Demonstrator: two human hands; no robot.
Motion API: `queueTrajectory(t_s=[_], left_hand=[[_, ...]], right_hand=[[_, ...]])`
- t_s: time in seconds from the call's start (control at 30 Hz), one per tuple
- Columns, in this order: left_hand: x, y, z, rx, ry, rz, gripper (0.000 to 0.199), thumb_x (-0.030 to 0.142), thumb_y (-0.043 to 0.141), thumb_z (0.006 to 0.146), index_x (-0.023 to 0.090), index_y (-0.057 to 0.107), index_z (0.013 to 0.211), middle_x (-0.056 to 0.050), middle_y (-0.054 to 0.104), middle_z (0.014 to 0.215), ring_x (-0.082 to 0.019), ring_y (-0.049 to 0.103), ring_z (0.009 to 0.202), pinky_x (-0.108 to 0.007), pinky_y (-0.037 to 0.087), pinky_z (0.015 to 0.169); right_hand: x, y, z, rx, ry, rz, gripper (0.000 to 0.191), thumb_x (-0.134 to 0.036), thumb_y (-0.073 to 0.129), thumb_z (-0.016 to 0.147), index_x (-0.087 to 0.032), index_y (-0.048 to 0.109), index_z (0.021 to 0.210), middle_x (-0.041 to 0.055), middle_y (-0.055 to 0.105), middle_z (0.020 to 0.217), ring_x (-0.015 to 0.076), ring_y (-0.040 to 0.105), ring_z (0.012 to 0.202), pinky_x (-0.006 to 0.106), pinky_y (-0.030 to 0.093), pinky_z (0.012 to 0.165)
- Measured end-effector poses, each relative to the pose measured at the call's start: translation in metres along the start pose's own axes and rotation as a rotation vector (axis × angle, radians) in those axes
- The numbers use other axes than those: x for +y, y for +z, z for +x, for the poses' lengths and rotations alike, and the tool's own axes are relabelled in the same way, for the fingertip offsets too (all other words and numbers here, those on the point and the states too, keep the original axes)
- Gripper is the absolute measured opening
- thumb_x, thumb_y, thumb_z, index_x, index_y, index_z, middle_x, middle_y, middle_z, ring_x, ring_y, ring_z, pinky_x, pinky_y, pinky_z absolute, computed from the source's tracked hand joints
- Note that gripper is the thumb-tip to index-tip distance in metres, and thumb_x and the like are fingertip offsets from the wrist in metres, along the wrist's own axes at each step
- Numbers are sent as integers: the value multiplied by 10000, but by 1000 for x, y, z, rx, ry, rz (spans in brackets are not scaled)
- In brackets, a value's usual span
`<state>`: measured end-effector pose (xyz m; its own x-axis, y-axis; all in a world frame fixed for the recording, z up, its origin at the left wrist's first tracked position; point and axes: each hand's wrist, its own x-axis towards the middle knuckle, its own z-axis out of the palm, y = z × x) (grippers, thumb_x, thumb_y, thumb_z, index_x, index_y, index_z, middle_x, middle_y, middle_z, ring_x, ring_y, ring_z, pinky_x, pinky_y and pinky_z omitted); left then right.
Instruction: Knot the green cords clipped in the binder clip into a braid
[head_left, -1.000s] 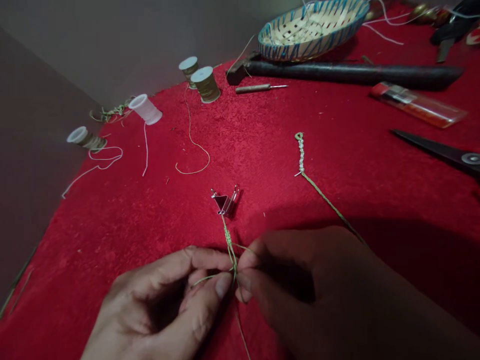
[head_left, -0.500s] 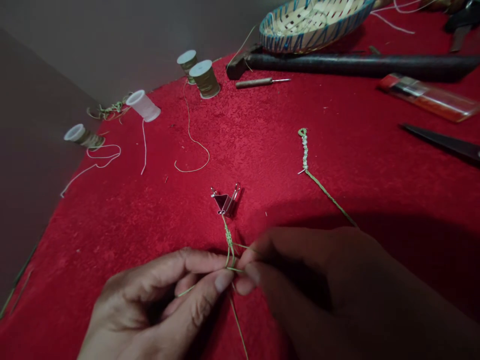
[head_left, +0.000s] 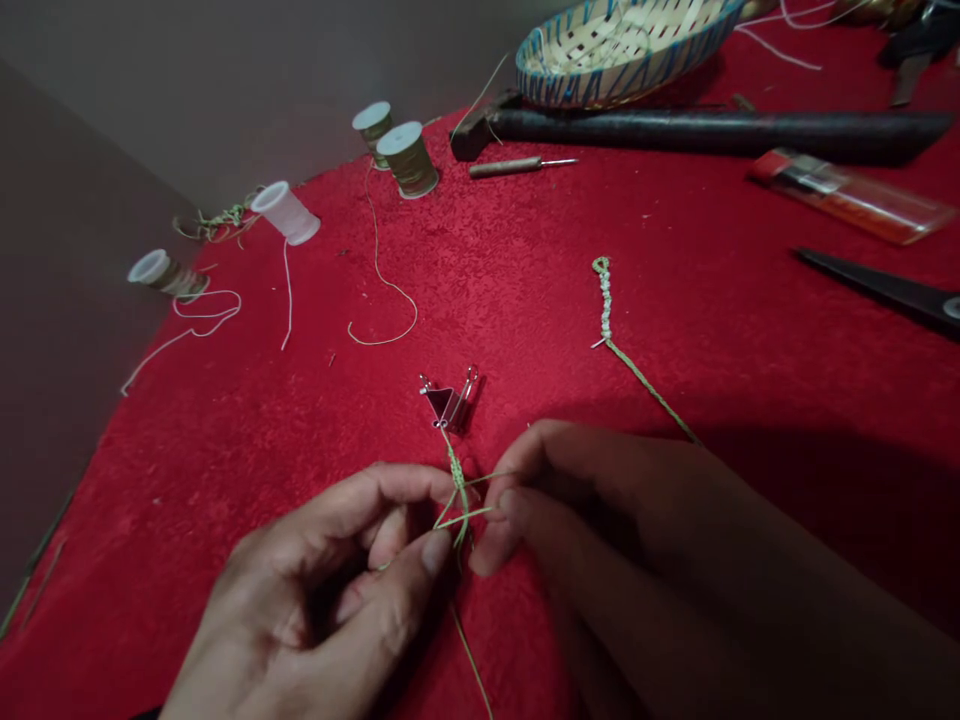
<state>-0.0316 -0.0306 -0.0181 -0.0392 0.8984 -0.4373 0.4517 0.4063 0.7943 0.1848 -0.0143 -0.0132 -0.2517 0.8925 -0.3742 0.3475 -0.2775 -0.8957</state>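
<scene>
A short knotted length of green cord (head_left: 457, 468) runs down from a binder clip (head_left: 444, 404) on the red cloth. Below the knots its strands part between my hands. My left hand (head_left: 337, 570) pinches a green strand near the thumb tip, with the index finger close beside the knots. Between thumb and index finger, my right hand (head_left: 570, 520) grips the strand that crosses over the middle cords; another thin strand reaches its index finger. A loose tail of cord (head_left: 472, 655) trails toward the near edge.
A finished-looking knotted cord (head_left: 606, 300) lies to the right. Scissors (head_left: 877, 285), an orange lighter-like case (head_left: 851, 195), a hammer (head_left: 637, 130), an awl (head_left: 517, 166) and a woven basket (head_left: 630, 60) lie behind. Thread spools (head_left: 407, 160) stand at the back left.
Both hands have moved slightly up toward the knots. The crossing strand now stretches wider between them, and my left index finger has come up beside the knotted part.
</scene>
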Motion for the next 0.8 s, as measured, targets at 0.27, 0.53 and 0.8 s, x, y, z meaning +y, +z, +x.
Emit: queueTrajectory(t_s=[0.27,0.53,0.8], left_hand=[[28,45,10,-78,35,-6,499,744,661,770,273,819,729,25,467,397,-242,700,621,-250,450,428],[15,14,1,118,28,31,274,509,866,680,261,748,671,110,316,480,-80,359,429,-231,239,390],[15,7,5,-15,-21,-104,179,365,940,664,279,784,653,100,241,503,-91,219,450,-195,206,384]], right_hand=[[12,10,14,16,-172,131,270,-339,497,891,-250,632,675,-1,720,596,165,696,500,225,417,387],[7,12,14,-186,65,207,235,-176,545,924,-232,624,710,-13,764,657,171,767,600,192,547,491],[-1,12,18,-180,82,149,243,-156,577,920,-210,663,700,-19,685,565,145,708,543,166,504,475]])
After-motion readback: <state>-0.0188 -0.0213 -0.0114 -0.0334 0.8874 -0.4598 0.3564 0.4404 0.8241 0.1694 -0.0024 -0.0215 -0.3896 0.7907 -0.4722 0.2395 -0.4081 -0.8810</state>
